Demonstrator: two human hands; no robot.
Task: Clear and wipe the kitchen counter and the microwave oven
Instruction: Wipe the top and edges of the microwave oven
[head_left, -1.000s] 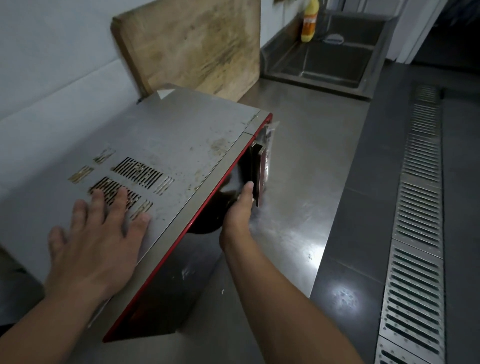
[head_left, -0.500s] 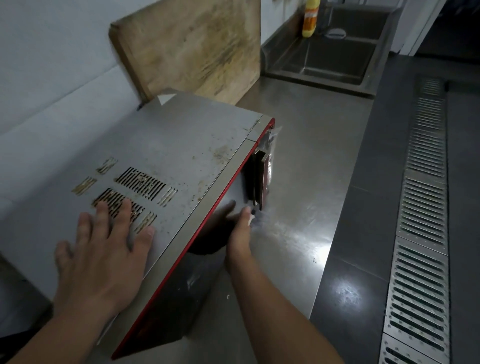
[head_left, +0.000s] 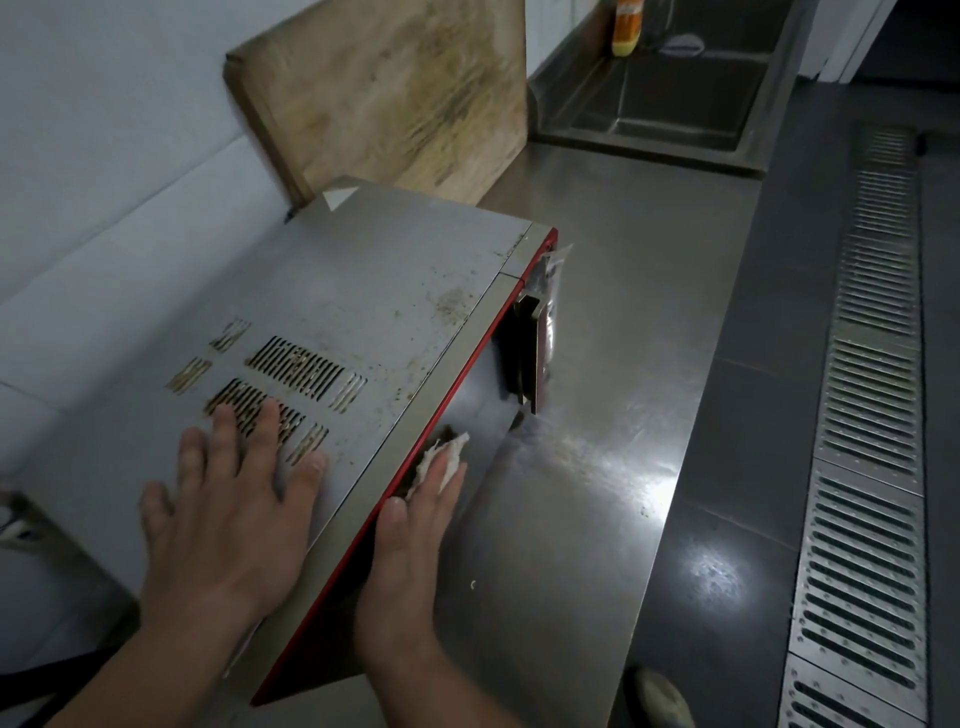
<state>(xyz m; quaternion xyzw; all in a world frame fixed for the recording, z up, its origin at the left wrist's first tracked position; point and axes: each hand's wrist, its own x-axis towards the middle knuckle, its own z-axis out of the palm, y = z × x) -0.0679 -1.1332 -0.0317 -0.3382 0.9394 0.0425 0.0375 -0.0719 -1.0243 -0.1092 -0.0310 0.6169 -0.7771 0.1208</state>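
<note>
A grey microwave oven (head_left: 374, 312) with a red-edged dark door stands on the steel counter (head_left: 623, 291). Its top is stained and has vent slots. My left hand (head_left: 228, 499) lies flat on the top beside the vents, fingers spread. Against the door's front, near its upper edge, my right hand (head_left: 415, 530) presses a crumpled white cloth (head_left: 439, 457) with straight fingers. The door handle (head_left: 535, 353) sticks out further along the door, apart from my hand.
A worn wooden cutting board (head_left: 395, 88) leans on the wall behind the microwave. Further back are a steel sink (head_left: 670, 98) and a yellow bottle (head_left: 626, 26). A metal floor drain grate (head_left: 867, 415) runs along the dark floor on the right.
My right hand has slid from beside the door handle back toward me along the door, and the white cloth now shows under its fingers. My left hand stays on the top.
</note>
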